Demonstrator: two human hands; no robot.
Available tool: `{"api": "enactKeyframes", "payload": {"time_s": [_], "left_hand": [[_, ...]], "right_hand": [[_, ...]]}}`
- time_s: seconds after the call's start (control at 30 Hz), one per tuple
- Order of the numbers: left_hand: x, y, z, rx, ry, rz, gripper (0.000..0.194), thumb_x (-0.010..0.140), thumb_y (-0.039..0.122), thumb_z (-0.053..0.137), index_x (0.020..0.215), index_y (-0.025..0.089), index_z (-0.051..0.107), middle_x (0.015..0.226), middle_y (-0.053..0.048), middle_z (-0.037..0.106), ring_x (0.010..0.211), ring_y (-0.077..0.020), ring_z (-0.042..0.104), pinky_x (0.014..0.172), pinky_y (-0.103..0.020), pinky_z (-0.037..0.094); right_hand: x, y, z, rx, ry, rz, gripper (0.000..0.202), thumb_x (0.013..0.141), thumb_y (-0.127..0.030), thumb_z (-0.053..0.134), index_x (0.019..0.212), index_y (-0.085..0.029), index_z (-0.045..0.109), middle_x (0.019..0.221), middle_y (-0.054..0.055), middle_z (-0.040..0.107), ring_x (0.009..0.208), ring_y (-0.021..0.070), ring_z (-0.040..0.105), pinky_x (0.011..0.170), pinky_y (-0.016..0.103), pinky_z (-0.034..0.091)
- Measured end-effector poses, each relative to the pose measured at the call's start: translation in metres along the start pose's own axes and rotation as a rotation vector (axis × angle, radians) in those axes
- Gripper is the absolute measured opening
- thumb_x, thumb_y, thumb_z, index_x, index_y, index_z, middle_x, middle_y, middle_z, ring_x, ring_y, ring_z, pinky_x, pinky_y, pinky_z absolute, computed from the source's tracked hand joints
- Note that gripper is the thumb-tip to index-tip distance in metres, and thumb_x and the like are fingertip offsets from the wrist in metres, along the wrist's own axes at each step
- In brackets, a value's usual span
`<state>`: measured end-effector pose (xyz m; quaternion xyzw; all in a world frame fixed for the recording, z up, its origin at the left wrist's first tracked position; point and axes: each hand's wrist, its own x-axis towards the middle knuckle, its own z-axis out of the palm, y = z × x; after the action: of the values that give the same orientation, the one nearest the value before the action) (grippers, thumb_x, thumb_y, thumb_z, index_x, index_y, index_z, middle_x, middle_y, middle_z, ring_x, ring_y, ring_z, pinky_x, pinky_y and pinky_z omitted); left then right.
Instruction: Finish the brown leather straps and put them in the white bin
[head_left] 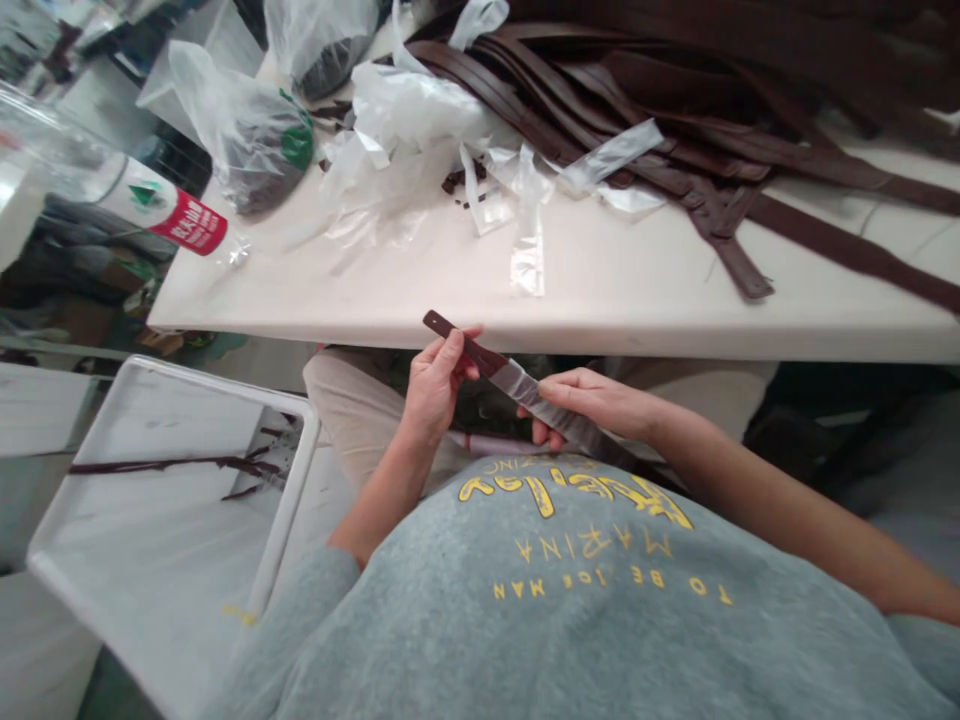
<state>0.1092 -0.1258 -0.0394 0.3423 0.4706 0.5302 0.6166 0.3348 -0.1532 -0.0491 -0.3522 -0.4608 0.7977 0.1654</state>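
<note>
A dark brown strap (485,358) slants across my lap, just below the table's front edge. Its narrow end, with a small hole, points up and left. My left hand (439,383) pinches it close to that end. Clear plastic film covers the part farther down, where my right hand (581,402) grips it between thumb and fingers. The strap's lower end passes behind my right hand and is partly hidden.
On the white table (360,315) lie a pile of brown straps (720,170), crumpled plastic film (420,120) and plastic bags (255,150). A bottle (176,213) is at the left. A white tray (289,510) with brown strips stands lower left.
</note>
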Motion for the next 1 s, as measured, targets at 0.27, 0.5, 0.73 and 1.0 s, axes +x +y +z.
{"api": "enactKeyframes", "payload": {"time_s": [0.27,0.5,0.73,1.0], "left_hand": [[0.015,0.008,-0.013,-0.079,0.133,0.031,0.034,0.07,0.044,0.086,0.085,0.015,0.077,0.064,0.0,0.065,0.048,-0.0042,0.051,0.044,-0.014,0.038],[0.021,0.017,-0.004,-0.125,0.234,0.064,0.024,0.079,0.038,0.08,0.08,0.015,0.074,0.067,0.002,0.065,0.048,-0.0015,0.048,0.044,-0.011,0.037],[0.024,0.012,-0.008,-0.125,0.146,0.058,0.024,0.074,0.035,0.084,0.083,0.016,0.073,0.068,0.004,0.064,0.047,-0.0009,0.047,0.046,-0.012,0.039],[0.013,0.009,-0.006,-0.145,-0.025,0.036,0.038,0.06,0.038,0.092,0.089,0.02,0.075,0.06,0.005,0.059,0.043,-0.0014,0.045,0.047,-0.014,0.043]], "right_hand": [[-0.017,0.013,-0.013,0.065,0.001,0.057,0.061,0.077,-0.071,0.072,0.093,-0.012,0.067,0.082,0.009,0.073,0.063,0.0151,0.066,0.058,0.024,0.054],[-0.017,0.0,-0.021,0.042,0.033,0.065,0.038,0.077,-0.05,0.077,0.08,-0.013,0.067,0.067,0.005,0.07,0.056,0.0111,0.063,0.057,0.021,0.051],[-0.038,0.004,-0.033,0.054,0.027,0.099,0.044,0.075,-0.056,0.078,0.079,-0.013,0.066,0.062,0.002,0.068,0.05,0.0093,0.06,0.052,0.018,0.048],[-0.075,0.017,-0.039,0.082,0.047,0.208,0.05,0.075,-0.065,0.074,0.074,-0.016,0.062,0.06,0.002,0.065,0.048,0.0102,0.057,0.045,0.018,0.043]]}}
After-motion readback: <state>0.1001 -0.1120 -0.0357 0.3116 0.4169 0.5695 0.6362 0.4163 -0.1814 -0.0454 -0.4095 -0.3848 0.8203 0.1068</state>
